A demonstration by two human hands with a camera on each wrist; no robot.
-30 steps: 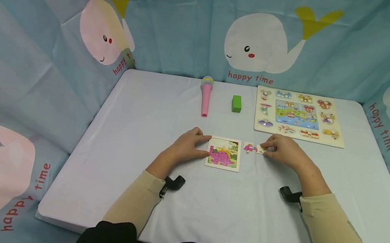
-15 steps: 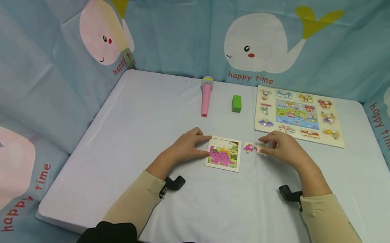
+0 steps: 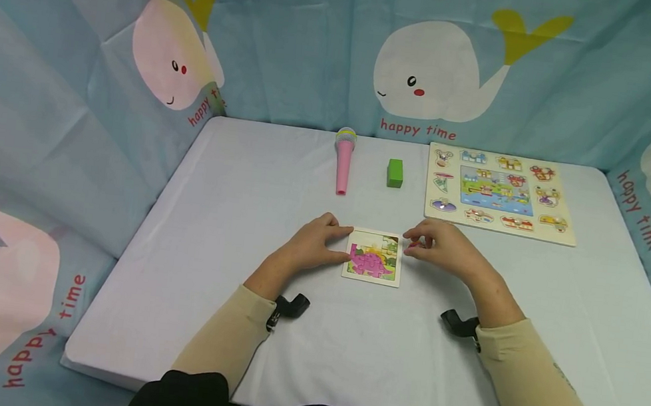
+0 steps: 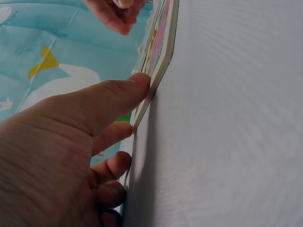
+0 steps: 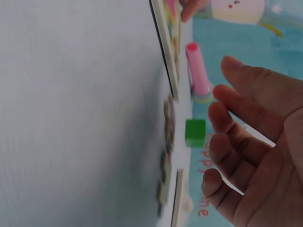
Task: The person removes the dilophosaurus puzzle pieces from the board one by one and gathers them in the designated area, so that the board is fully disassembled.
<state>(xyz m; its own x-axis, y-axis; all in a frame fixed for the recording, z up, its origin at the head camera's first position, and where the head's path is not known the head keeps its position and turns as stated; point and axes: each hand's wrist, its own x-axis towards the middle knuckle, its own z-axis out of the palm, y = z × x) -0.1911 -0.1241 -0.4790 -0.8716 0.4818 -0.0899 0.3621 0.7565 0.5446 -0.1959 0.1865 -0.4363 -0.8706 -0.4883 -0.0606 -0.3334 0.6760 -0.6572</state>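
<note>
In the head view a small square jigsaw puzzle (image 3: 371,268) with a pink dinosaur lies at the table's middle; its upper left shows bare pale board. My left hand (image 3: 312,246) touches the puzzle's left edge with thumb and forefinger, the other fingers loosely bent. My right hand (image 3: 447,245) hovers just right of the frame, over loose jigsaw pieces (image 5: 169,122). In the right wrist view its fingers are relaxed and spread from the thumb, with nothing between them. In the head view this hand mostly hides the pieces.
Behind the puzzle lie a pink toy microphone (image 3: 343,165) and a green block (image 3: 395,173). A larger wooden peg puzzle board (image 3: 565,238) sits at the back right. A blue whale-print curtain (image 3: 293,59) hangs round the white-covered table (image 3: 229,205).
My right hand has let go of the right-hand loose piece, lifted slightly, and moved left over the piece nearer the frame. The left hand and the puzzle have stayed in place.
</note>
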